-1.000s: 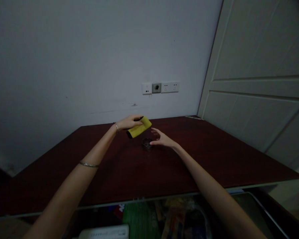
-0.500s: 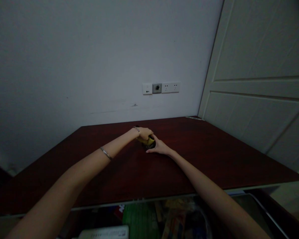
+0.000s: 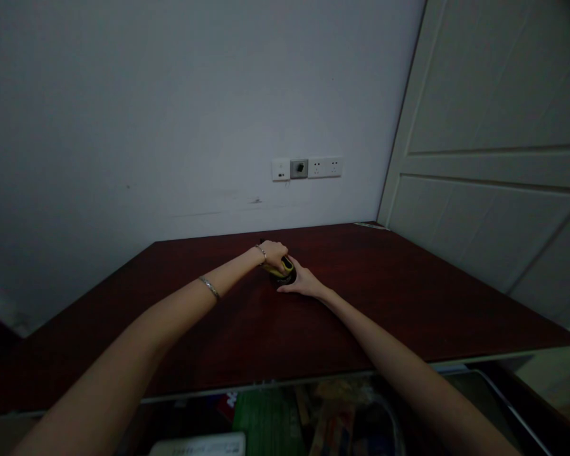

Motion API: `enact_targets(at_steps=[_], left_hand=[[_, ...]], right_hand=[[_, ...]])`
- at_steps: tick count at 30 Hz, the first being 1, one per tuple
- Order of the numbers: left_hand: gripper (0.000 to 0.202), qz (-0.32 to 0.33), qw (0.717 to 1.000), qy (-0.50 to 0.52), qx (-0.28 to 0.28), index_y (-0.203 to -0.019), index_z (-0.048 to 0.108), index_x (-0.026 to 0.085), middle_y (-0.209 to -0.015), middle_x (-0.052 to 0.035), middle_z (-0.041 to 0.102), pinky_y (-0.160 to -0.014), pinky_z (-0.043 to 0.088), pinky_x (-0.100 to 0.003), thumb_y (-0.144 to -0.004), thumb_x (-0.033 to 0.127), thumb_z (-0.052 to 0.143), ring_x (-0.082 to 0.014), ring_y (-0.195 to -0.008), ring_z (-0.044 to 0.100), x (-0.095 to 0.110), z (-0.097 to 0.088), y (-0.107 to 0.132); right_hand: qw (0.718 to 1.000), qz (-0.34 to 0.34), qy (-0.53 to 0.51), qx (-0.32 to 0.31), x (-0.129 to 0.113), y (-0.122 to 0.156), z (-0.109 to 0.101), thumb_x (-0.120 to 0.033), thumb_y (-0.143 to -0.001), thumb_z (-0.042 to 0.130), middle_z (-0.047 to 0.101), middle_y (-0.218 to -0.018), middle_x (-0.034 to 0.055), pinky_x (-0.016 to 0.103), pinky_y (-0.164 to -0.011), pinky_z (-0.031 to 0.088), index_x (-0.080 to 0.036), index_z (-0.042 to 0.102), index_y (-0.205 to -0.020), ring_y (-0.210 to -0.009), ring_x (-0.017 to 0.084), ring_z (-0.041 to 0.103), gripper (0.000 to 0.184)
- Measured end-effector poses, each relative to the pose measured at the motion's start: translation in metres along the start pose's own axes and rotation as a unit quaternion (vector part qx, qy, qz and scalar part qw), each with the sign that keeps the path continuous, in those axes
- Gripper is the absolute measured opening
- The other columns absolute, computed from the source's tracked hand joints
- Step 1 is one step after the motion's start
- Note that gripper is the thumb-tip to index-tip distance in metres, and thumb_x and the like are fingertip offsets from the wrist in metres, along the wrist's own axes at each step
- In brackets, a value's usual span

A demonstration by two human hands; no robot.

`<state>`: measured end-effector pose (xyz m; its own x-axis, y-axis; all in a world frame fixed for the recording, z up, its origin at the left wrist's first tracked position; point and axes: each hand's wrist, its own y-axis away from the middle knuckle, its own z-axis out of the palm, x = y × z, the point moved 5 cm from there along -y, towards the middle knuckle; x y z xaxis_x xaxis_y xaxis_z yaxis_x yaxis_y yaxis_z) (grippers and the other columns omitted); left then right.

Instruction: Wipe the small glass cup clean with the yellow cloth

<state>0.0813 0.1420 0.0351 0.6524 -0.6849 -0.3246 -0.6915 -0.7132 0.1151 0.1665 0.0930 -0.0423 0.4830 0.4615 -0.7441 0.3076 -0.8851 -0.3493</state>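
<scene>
Near the middle of the dark red tabletop, both hands meet at a small object. My left hand is closed, knuckles up, on a yellow thing with a black part; the fingers and dim light hide much of it. Under and beside it lies a dark, shiny, rounded piece, which seems low and rests at the table surface. My right hand curves round that dark piece from the right, thumb on the near side and fingers at the far side. I cannot tell whether the yellow and dark parts are joined.
Below the table's front edge is an open space with a green box, a white device and a clear bag of items. Wall sockets sit behind the table. A white panelled door stands at the right.
My left hand has turned slightly and the yellow thing under it has tilted, showing more of its black part. My right hand stays round the dark piece, almost unmoved.
</scene>
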Motion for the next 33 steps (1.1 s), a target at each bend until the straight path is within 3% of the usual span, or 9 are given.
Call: enact_targets(at_steps=[5, 11, 16, 21, 25, 29, 33], left_hand=[[0.066, -0.03, 0.999, 0.02, -0.013, -0.091, 0.07, 0.016, -0.09, -0.0157, 0.069, -0.064, 0.046, -0.029, -0.047, 0.066, 0.064, -0.0264, -0.078, 0.064, -0.008, 0.002, -0.003], [0.07, -0.062, 0.998, 0.026, 0.007, -0.084, 0.071, 0.01, -0.087, -0.0205, 0.068, -0.064, 0.048, -0.031, -0.047, 0.069, 0.063, -0.0289, -0.077, 0.064, -0.009, 0.006, 0.002], [0.071, -0.104, 0.994, 0.04, 0.001, -0.089, 0.07, 0.011, -0.09, -0.0197, 0.067, -0.067, 0.049, -0.032, -0.043, 0.065, 0.067, -0.0298, -0.082, 0.064, -0.009, 0.009, 0.003], [0.066, -0.172, 0.979, 0.067, -0.085, -0.095, 0.069, 0.012, -0.096, -0.0181, 0.067, -0.069, 0.05, -0.032, -0.045, 0.055, 0.072, -0.0291, -0.084, 0.064, -0.015, 0.008, 0.001], [0.056, -0.198, 0.963, 0.082, -0.163, -0.09, 0.07, 0.012, -0.085, -0.0143, 0.07, -0.066, 0.05, -0.031, -0.05, 0.052, 0.071, -0.0267, -0.076, 0.064, -0.018, 0.007, 0.002], [0.041, -0.202, 0.955, 0.083, -0.198, -0.074, 0.072, 0.017, -0.065, -0.0081, 0.069, -0.064, 0.05, -0.028, -0.047, 0.047, 0.073, -0.0233, -0.066, 0.064, -0.016, 0.008, 0.002], [0.036, -0.181, 0.959, 0.084, -0.199, -0.069, 0.072, 0.017, -0.06, -0.0066, 0.067, -0.061, 0.049, -0.027, -0.046, 0.044, 0.074, -0.0221, -0.064, 0.062, -0.011, 0.009, 0.003]], right_hand=[[0.999, 0.005, 0.034, 0.009, -0.001, 0.0, -0.001, -0.055, -0.048, 0.074, 0.053, -0.124, 0.0146, 0.039, -0.093, 0.042, -0.016, 0.024, -0.137, -0.114, 0.028, 0.051, 0.109], [0.998, 0.009, 0.064, 0.01, -0.004, 0.001, -0.002, -0.056, -0.048, 0.073, 0.061, -0.111, 0.0107, 0.037, -0.085, 0.045, -0.017, 0.045, -0.121, -0.102, 0.027, 0.058, 0.087], [0.997, 0.025, 0.068, 0.021, -0.003, 0.002, -0.001, -0.057, -0.047, 0.073, 0.063, -0.105, 0.0116, 0.035, -0.081, 0.046, -0.015, 0.047, -0.117, -0.098, 0.026, 0.06, 0.086], [0.997, 0.027, 0.069, 0.034, -0.003, 0.002, 0.0, -0.058, -0.047, 0.073, 0.064, -0.104, 0.0117, 0.034, -0.08, 0.047, -0.015, 0.048, -0.116, -0.096, 0.026, 0.06, 0.085], [0.997, 0.032, 0.068, 0.033, -0.001, 0.002, 0.0, -0.055, -0.048, 0.074, 0.064, -0.103, 0.0102, 0.033, -0.078, 0.047, -0.017, 0.048, -0.116, -0.096, 0.025, 0.061, 0.082], [0.995, 0.051, 0.081, 0.028, 0.0, 0.003, 0.0, -0.053, -0.049, 0.075, 0.064, -0.104, 0.0089, 0.032, -0.078, 0.047, -0.02, 0.049, -0.117, -0.097, 0.025, 0.061, 0.08], [0.994, 0.061, 0.089, 0.027, -0.001, 0.004, 0.0, -0.052, -0.049, 0.075, 0.064, -0.105, 0.0086, 0.033, -0.079, 0.047, -0.021, 0.048, -0.118, -0.098, 0.026, 0.06, 0.08]])
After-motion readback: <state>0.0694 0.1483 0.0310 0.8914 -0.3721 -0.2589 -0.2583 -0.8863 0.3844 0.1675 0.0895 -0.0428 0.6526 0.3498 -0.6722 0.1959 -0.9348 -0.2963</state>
